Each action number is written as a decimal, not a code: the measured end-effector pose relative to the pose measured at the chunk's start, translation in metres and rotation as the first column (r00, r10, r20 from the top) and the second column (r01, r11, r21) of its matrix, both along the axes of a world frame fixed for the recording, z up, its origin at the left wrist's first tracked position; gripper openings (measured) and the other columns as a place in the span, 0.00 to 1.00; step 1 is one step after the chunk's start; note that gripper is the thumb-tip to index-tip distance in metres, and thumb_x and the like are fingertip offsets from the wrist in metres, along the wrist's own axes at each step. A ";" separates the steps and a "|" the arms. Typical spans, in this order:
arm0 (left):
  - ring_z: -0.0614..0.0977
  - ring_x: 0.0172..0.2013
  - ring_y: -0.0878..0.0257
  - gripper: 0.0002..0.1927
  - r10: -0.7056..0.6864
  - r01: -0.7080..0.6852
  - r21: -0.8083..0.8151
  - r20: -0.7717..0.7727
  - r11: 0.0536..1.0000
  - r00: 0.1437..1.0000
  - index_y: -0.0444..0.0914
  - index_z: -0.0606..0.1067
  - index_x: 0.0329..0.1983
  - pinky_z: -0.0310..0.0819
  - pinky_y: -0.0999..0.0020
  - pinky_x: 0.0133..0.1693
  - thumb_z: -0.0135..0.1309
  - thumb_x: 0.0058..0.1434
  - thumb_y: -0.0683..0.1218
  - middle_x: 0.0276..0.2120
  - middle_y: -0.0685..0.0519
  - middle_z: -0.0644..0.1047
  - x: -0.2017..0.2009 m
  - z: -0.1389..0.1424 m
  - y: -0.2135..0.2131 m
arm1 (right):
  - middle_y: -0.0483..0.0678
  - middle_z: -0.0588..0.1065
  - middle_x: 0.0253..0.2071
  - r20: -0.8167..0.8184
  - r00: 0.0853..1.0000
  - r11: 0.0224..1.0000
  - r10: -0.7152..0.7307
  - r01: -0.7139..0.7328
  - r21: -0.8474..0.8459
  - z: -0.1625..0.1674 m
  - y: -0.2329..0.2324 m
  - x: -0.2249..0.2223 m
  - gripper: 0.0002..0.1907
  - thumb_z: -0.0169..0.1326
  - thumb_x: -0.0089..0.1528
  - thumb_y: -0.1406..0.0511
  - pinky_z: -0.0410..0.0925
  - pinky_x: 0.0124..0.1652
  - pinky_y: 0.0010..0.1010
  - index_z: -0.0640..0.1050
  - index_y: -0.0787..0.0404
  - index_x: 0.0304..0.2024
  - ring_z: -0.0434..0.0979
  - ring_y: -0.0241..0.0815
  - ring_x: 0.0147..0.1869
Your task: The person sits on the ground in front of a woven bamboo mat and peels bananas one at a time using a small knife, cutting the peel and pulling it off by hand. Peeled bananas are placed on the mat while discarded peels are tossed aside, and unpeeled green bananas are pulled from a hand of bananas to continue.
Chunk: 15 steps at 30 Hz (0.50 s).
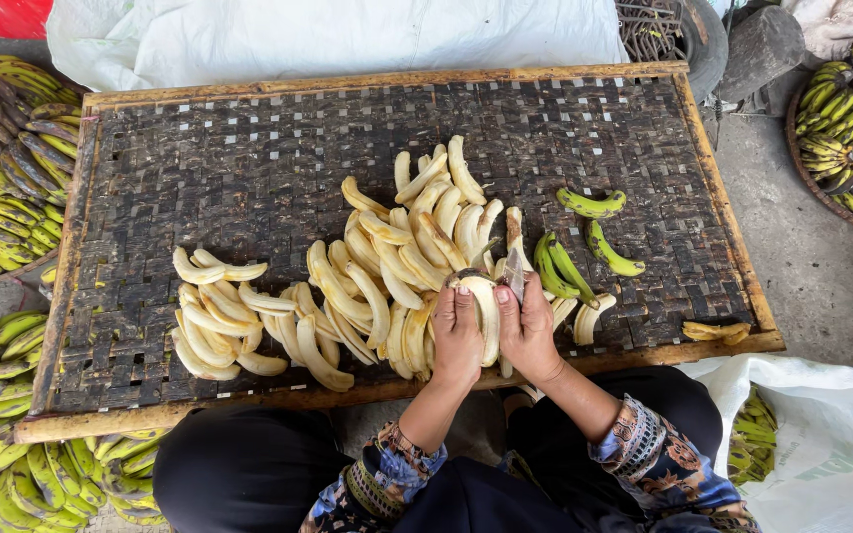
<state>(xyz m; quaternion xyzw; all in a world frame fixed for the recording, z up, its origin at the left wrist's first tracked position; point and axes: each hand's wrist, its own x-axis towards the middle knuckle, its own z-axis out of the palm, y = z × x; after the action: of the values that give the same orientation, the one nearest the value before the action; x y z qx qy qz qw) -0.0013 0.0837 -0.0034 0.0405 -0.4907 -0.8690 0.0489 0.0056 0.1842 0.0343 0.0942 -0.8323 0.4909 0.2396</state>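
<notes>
Banana in hand: peeled banana (486,311), pale yellow, lies over the near edge of the woven tray (249,148), between the two hands
Left hand: left hand (457,336) is closed around the left side of the peeled banana, fingers curled on it
Right hand: right hand (527,331) presses on the right side of the same banana and also pinches a small knife (514,268), blade pointing away from the person
Peeled pile: heap of peeled bananas (402,247) touches the hands on the left and far side; a smaller group of peeled bananas (219,316) lies apart to the left on the tray
Green ones: three unpeeled green bananas (589,242) lie just right of the knife, on the tray
Peels: strip of peel (715,331) rests at the right near corner of the tray
Around: green banana heaps (2,178) on the left, a basket of green bananas (851,128) at the far right, a white sack (821,434) with bananas at the near right
</notes>
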 end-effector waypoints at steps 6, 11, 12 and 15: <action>0.77 0.44 0.63 0.12 0.066 -0.083 -0.194 -0.091 0.978 0.994 0.33 0.72 0.54 0.74 0.69 0.50 0.40 0.77 0.45 0.44 0.50 0.78 0.000 0.002 -0.003 | 0.53 0.75 0.34 0.100 0.994 0.999 0.038 -0.035 -0.030 0.008 0.003 -0.001 0.08 0.50 0.71 0.68 0.70 0.38 0.33 0.70 0.66 0.50 0.76 0.47 0.35; 0.78 0.48 0.60 0.11 0.012 -0.110 -0.377 -0.252 0.919 0.968 0.33 0.70 0.55 0.72 0.68 0.54 0.42 0.77 0.43 0.47 0.47 0.77 0.006 0.014 -0.006 | 0.55 0.70 0.36 0.057 0.989 0.991 0.134 -0.134 -0.010 0.020 0.016 -0.011 0.10 0.53 0.69 0.67 0.68 0.41 0.33 0.69 0.66 0.49 0.71 0.47 0.38; 0.77 0.48 0.60 0.10 -0.011 -0.098 -0.400 -0.261 0.911 0.965 0.33 0.70 0.55 0.72 0.67 0.53 0.42 0.77 0.43 0.46 0.47 0.76 0.007 0.015 -0.004 | 0.55 0.72 0.37 0.019 0.988 0.987 0.155 -0.155 0.032 0.022 0.019 -0.014 0.10 0.54 0.68 0.67 0.68 0.41 0.33 0.70 0.66 0.47 0.72 0.45 0.39; 0.78 0.49 0.61 0.11 -0.048 -0.024 -0.322 -0.215 0.946 0.975 0.34 0.69 0.56 0.72 0.68 0.54 0.41 0.77 0.43 0.49 0.48 0.77 0.008 0.012 -0.001 | 0.53 0.74 0.39 -0.055 0.978 0.975 0.201 -0.195 0.103 0.020 0.026 -0.018 0.08 0.54 0.68 0.66 0.70 0.43 0.33 0.73 0.66 0.43 0.75 0.39 0.42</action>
<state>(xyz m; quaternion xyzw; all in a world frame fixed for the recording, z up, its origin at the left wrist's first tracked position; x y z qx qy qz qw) 0.0065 0.0830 0.0085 -0.0676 -0.6181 -0.7763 0.1037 -0.0124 0.2101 0.0547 0.2043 -0.8333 0.4681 0.2114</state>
